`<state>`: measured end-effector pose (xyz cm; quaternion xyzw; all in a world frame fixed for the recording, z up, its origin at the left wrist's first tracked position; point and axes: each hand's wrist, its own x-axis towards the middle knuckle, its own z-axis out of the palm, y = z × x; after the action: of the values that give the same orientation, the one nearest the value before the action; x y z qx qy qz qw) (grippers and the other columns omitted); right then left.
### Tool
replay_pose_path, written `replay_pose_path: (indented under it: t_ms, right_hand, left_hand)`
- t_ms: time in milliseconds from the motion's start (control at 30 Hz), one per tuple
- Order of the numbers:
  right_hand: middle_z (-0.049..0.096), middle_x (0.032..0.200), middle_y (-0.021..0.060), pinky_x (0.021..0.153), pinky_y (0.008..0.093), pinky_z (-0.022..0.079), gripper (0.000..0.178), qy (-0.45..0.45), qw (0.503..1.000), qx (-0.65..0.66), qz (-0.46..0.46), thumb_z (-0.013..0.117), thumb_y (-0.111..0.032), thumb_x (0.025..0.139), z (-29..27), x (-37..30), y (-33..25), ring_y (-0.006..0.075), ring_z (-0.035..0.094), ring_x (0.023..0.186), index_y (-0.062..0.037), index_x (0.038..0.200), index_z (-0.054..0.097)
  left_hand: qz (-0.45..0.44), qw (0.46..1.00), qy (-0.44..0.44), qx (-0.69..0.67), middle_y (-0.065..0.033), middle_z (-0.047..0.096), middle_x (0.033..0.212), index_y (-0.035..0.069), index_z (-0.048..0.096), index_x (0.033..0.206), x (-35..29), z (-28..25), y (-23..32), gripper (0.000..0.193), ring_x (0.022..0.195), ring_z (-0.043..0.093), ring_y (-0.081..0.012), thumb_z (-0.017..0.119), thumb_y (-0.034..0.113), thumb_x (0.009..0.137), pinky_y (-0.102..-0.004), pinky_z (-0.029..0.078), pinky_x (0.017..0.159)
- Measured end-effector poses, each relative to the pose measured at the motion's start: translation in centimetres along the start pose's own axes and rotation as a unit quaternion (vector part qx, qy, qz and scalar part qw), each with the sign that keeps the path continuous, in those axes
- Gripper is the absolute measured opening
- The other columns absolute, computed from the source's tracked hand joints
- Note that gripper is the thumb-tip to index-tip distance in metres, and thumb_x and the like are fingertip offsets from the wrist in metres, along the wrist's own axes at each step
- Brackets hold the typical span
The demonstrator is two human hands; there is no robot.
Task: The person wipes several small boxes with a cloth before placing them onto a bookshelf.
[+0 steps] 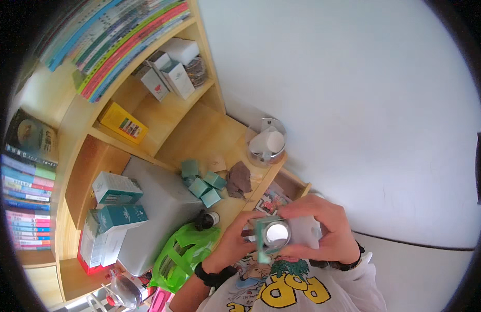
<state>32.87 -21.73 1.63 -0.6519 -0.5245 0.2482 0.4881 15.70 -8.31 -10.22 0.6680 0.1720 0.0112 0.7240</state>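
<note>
Both my hands meet in front of my shirt at the lower middle. My left hand is closed on a small green box. Against the box is a round, shiny jar-like piece with a pale, bright top; whether it sits inside the box or in front of it I cannot tell. My right hand curls its thumb and fingers around a whitish, translucent piece, which touches the round piece. Its exact kind is unclear. Dark bands circle both wrists.
Several small teal boxes and a crumpled brown piece lie on the wooden desk beside a clear round container. A drawer stands pulled out. Left are a grey case, a green bag, larger cartons and bookshelves.
</note>
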Motion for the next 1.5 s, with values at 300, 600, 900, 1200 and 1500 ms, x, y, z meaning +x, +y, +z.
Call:
replay_pose_path:
  t_ms: [300, 600, 900, 1200, 1500]
  right_hand:
    - [0.056, 0.116, 0.0128, 0.078, 0.0337, 0.048, 0.033, -0.051, 0.981, -0.101, -0.158, 0.073, -0.004, 0.070, -0.9, 1.2, -3.3, 0.0273, 0.055, 0.100, -0.0113, 0.102, 0.064]
    - [0.049, 0.123, 0.0128, 0.086, 0.0348, 0.046, 0.036, -0.265, 0.947, -0.112, -0.142, 0.072, -0.015, 0.071, -1.7, 4.1, -4.1, 0.0297, 0.053, 0.107, -0.0106, 0.104, 0.062]
    - [0.050, 0.121, 0.0111, 0.088, 0.0333, 0.046, 0.038, -0.362, 0.932, -0.024, -0.010, 0.073, -0.011, 0.069, -0.4, 7.8, -3.3, 0.0237, 0.053, 0.108, -0.0042, 0.106, 0.064]
    - [0.052, 0.119, 0.0136, 0.063, 0.0298, 0.047, 0.032, -0.361, 0.925, -0.054, -0.103, 0.072, -0.025, 0.070, 3.5, 10.0, -7.1, 0.0229, 0.060, 0.084, -0.0044, 0.094, 0.066]
    - [0.058, 0.106, 0.0107, 0.076, 0.0277, 0.052, 0.031, -0.366, 0.922, 0.048, -0.117, 0.066, -0.017, 0.082, 3.5, 11.7, -11.0, 0.0156, 0.060, 0.091, 0.0001, 0.107, 0.056]
  left_hand:
    - [0.032, 0.998, 0.040, -0.028, -0.0027, 0.050, 0.117, 0.009, 0.048, 0.126, -3.8, -1.7, 0.3, 0.064, 0.109, 0.051, -0.0155, 0.075, -0.001, 0.069, -0.0318, 0.047, 0.088]
    - [-0.068, 0.992, -0.031, 0.106, -0.0031, 0.057, 0.104, 0.006, 0.052, 0.124, -7.7, -2.7, 2.3, 0.068, 0.102, 0.053, -0.0132, 0.085, 0.016, 0.064, -0.0265, 0.046, 0.083]
    - [-0.002, 0.986, 0.048, -0.157, -0.0079, 0.052, 0.123, -0.004, 0.044, 0.132, -11.2, -3.4, 3.5, 0.071, 0.111, 0.048, -0.0141, 0.074, 0.031, 0.079, -0.0284, 0.037, 0.097]
    - [0.017, 0.981, 0.120, -0.150, -0.0094, 0.052, 0.124, -0.004, 0.044, 0.131, -14.8, -4.6, 3.9, 0.078, 0.113, 0.047, -0.0158, 0.072, 0.043, 0.077, -0.0303, 0.035, 0.099]
    - [0.049, 0.977, 0.149, -0.144, -0.0066, 0.054, 0.118, -0.004, 0.048, 0.128, -17.1, -5.5, 2.9, 0.082, 0.104, 0.050, -0.0125, 0.071, 0.053, 0.074, -0.0261, 0.038, 0.090]
